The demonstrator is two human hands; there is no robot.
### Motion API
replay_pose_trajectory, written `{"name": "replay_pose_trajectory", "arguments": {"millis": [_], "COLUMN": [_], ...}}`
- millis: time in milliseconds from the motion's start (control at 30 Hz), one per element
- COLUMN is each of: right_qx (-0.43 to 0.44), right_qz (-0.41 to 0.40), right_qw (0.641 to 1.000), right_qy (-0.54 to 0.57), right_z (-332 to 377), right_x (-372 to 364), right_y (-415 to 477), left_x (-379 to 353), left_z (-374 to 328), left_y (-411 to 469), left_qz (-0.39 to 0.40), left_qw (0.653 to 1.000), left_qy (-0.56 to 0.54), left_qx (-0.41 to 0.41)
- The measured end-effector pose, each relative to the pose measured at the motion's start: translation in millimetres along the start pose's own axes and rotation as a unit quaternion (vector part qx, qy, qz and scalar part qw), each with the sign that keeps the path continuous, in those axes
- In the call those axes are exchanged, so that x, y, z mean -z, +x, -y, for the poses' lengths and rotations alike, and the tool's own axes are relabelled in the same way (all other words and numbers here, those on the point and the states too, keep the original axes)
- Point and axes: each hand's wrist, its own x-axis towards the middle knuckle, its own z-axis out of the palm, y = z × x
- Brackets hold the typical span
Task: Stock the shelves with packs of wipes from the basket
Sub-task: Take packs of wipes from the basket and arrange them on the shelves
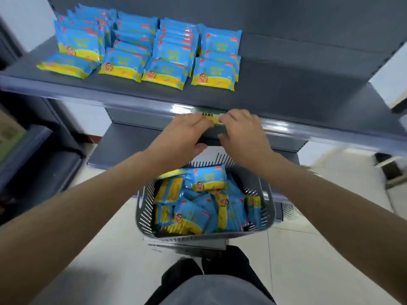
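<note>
Here, grey shelf (286, 84) — wipes packs (143, 47) in rows, pale floor (110, 249)

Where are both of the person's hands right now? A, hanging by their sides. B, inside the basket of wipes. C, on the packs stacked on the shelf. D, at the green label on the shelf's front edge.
D: the left hand and right hand both curl over the front edge at the green label, above the basket, holding no pack.

Packs of wipes (141, 47) stand in rows on the shelf's (286, 84) left half; below its front edge, more fill the basket (143, 208).
</note>
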Motion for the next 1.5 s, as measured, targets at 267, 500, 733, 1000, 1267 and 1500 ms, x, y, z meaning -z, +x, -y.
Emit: {"name": "replay_pose_trajectory", "arguments": {"millis": [267,500,733,1000,1267,1500], "right_qx": [-0.013,-0.058,-0.069,-0.064,-0.085,-0.165], "right_qz": [0.328,0.433,0.436,0.48,0.356,0.194], "right_qw": [0.944,0.9,0.897,0.874,0.927,0.933], "right_qy": [-0.016,-0.011,-0.015,0.037,0.088,0.254], "right_z": [-17,-36,-42,-40,-61,-90], "right_x": [-123,-178,-204,-192,-115,-23], "right_y": [-45,-66,-72,-69,-18,40], "left_x": [-113,-175,-212,-212,-132,-49], "left_z": [35,41,46,46,40,34], "left_y": [-57,-76,-86,-76,-23,7], "left_qz": [0.216,0.371,0.421,0.461,0.385,0.278], "left_qw": [0.973,0.925,0.905,0.885,0.91,0.948], "left_qy": [-0.031,-0.008,0.053,0.052,-0.083,-0.082], "left_qx": [0.07,0.082,0.037,0.028,0.13,0.131]}}
